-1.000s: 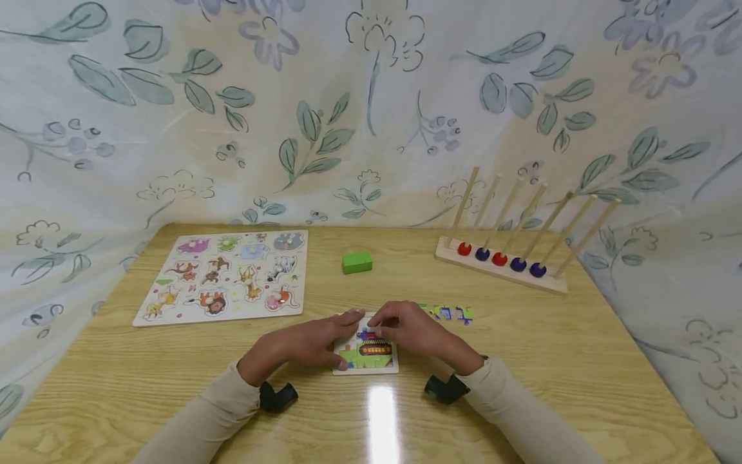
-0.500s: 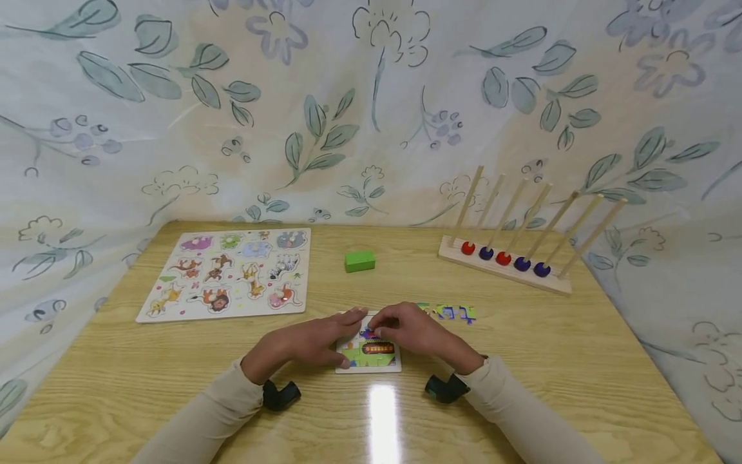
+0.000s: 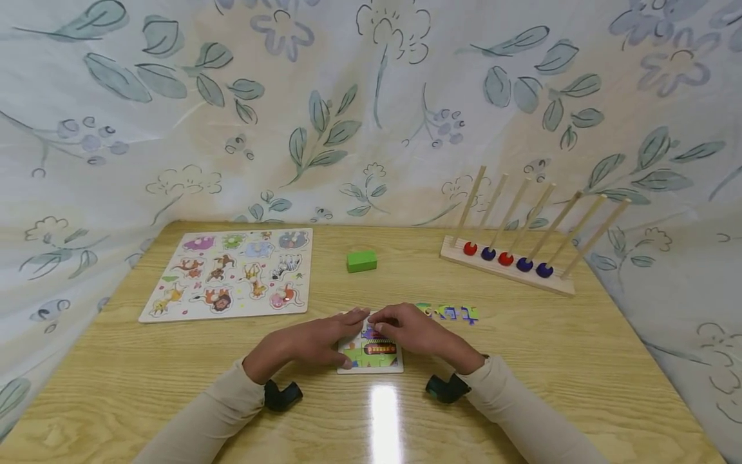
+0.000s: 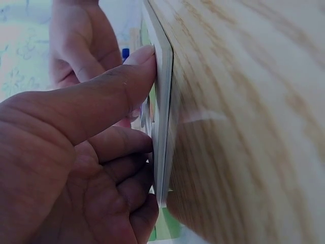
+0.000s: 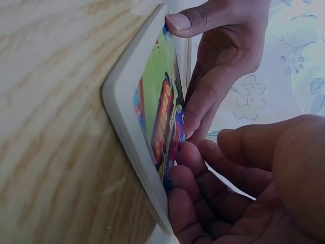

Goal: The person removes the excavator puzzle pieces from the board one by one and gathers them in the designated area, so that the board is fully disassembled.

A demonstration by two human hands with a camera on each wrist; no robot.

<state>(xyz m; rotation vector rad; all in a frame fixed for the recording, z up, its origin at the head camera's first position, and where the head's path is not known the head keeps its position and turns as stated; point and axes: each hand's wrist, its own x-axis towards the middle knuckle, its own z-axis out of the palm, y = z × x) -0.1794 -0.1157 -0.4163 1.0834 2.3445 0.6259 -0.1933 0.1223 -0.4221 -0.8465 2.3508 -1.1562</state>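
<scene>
A small jigsaw puzzle in a pale tray [image 3: 371, 370] lies flat on the table, its picture showing a red-and-yellow tracked vehicle on green. My left hand [image 3: 315, 341] rests over the tray's left side, thumb [image 4: 139, 56] on the rim and fingers stretched across the far part. From the right, my right hand [image 3: 414, 330] bends its fingers down onto the puzzle's upper area. Its fingertips [image 5: 183, 178] touch the picture's edge, while the thumb stands apart from them. The puzzle's upper part is partly hidden under both hands. Several loose puzzle pieces [image 3: 450, 313] lie just beyond the right hand.
An animal peg puzzle board [image 3: 232, 309] lies at the back left. A green block [image 3: 362, 261] sits at back centre. At the back right stands a wooden rack [image 3: 504, 267] with upright rods and red and blue beads. A floral cloth [image 3: 371, 142] hangs behind the table.
The head view has shifted slightly, moving the scene a little to the right. Both hands keep nearly the same position on the puzzle.
</scene>
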